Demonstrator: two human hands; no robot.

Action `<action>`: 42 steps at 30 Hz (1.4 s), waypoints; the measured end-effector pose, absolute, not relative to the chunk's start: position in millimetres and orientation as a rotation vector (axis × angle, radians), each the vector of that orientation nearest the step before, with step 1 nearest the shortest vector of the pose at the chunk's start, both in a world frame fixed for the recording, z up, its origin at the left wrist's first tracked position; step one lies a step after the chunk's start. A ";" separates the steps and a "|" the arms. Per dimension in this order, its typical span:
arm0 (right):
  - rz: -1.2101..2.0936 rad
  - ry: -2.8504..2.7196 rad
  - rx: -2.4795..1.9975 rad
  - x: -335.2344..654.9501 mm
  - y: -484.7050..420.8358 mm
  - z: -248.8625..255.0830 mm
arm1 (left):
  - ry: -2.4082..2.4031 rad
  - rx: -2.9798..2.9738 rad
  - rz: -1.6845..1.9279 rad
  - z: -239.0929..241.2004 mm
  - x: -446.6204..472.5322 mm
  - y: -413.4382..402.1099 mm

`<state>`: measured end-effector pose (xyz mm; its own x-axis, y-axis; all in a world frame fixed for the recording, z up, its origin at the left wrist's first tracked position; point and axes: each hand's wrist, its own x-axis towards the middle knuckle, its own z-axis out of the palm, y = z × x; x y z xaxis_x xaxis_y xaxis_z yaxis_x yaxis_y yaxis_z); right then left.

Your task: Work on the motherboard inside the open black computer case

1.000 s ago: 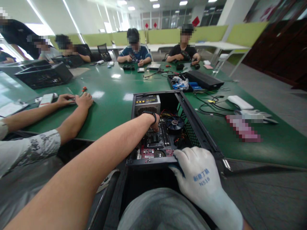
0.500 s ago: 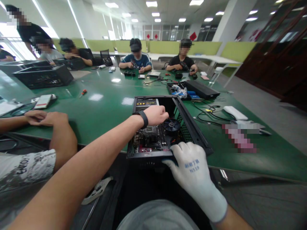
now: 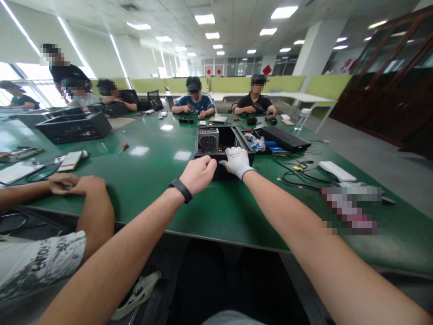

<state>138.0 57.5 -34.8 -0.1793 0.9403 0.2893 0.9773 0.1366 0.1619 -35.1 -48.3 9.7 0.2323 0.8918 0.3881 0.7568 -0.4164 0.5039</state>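
Note:
An open black computer case (image 3: 224, 172) lies on the green table in front of me, with a grey power supply (image 3: 209, 141) inside at its left. My right hand (image 3: 237, 160), in a white glove, grips the case's near wall, fingers over the rim and thumb outside. Bare and wearing a black wristband, my left hand (image 3: 199, 174) is closed in a loose fist just before the near left corner of the case. Its fingertips face away, so anything in them is hidden; whether it touches the case I cannot tell.
Beyond the case, a black tray-like case part (image 3: 282, 141) stands beside bagged items (image 3: 255, 142). Black cables (image 3: 292, 169) and a white box (image 3: 335, 171) lie right. A screwdriver (image 3: 124, 147) is left. A co-worker's clasped hands (image 3: 79, 184) rest nearby; other people sit across the table (image 3: 152, 162).
The case has moved away from me, from the table's near edge farther onto the table. My right hand went with it on the near wall. My left hand has come out from over the case's inside.

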 end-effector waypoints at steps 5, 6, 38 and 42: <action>-0.472 -2.307 -1.942 136.6 95.5 -30.2 | 1.554 2.175 0.968 -9.2 -47.5 -50.5; -0.473 -2.318 -1.934 137.4 96.4 -30.7 | 1.553 2.152 0.972 -11.0 -49.9 -50.6; -0.256 -2.292 -1.619 166.5 -249.2 -57.2 | 1.429 2.644 -0.779 -14.3 36.0 -52.9; -0.228 -2.298 -1.622 165.5 -254.1 -56.0 | 1.486 2.578 -0.804 -33.7 37.2 -48.2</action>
